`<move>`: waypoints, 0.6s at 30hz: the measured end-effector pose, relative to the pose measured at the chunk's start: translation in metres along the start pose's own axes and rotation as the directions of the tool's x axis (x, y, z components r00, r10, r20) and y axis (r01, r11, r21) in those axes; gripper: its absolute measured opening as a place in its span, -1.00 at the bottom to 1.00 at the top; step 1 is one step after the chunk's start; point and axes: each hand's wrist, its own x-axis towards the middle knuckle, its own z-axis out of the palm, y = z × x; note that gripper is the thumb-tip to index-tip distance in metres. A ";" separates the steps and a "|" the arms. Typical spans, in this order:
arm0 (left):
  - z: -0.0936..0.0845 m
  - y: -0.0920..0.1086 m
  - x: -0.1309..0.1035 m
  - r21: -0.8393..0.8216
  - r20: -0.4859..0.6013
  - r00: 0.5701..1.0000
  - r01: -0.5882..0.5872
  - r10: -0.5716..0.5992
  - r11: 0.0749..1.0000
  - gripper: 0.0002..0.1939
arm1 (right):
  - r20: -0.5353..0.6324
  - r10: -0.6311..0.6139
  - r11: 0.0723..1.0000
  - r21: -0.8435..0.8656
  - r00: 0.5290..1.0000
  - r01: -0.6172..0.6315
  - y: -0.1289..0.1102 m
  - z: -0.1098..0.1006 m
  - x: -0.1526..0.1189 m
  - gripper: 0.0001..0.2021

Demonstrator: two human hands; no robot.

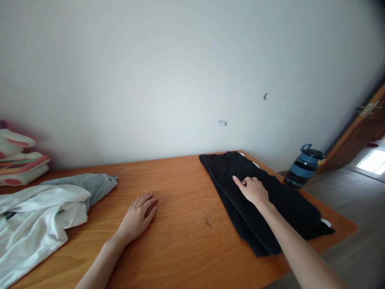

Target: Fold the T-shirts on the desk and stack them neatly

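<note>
On table point(180, 241), left hand point(137, 215) flat, curled right hand point(254, 192) over black cloth point(288, 202), grip unclear

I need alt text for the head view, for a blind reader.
The right hand is over folded black cloth on a wooden table; the left hand rests on its bare top. White cloth and grey cloth lie at left; a blue-banded bottle is at right.

A wooden table point(180, 241) bears a white cloth point(33, 224) at left, a grey cloth point(100, 185) and a figure point(24, 166) beyond it, and a black cloth point(291, 204) at right.
</note>
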 end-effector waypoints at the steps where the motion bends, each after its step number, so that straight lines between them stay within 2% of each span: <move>1: 0.000 0.000 0.000 -0.002 -0.001 1.000 0.002 -0.002 1.000 -0.58 | -0.012 0.051 0.998 -0.025 0.999 -0.051 0.006 0.000 0.005 -0.20; 3: 0.000 0.001 0.000 -0.006 -0.005 1.000 0.008 -0.008 1.000 -0.58 | -0.003 0.103 0.994 -0.049 0.995 -0.103 0.015 0.002 0.014 -0.25; 6: 0.001 0.001 0.000 -0.014 -0.004 1.000 0.006 -0.006 1.000 -0.58 | 0.035 0.054 0.998 -0.016 0.998 -0.054 0.023 0.012 0.022 -0.50; 9: 0.001 0.001 0.001 -0.032 -0.008 1.000 0.005 -0.005 0.999 -0.59 | 0.028 0.010 0.998 0.056 1.000 -0.012 0.029 0.020 0.027 -0.63; 13: 0.001 0.001 0.000 -0.028 -0.008 1.000 0.008 -0.009 1.000 -0.59 | -0.024 -0.001 0.981 0.196 1.000 0.006 0.039 0.021 0.029 -0.64; 18: 0.004 -0.001 0.000 -0.028 -0.019 1.000 0.015 -0.015 0.999 -0.59 | -0.122 0.022 0.900 0.435 0.992 0.033 0.043 0.006 0.029 -0.67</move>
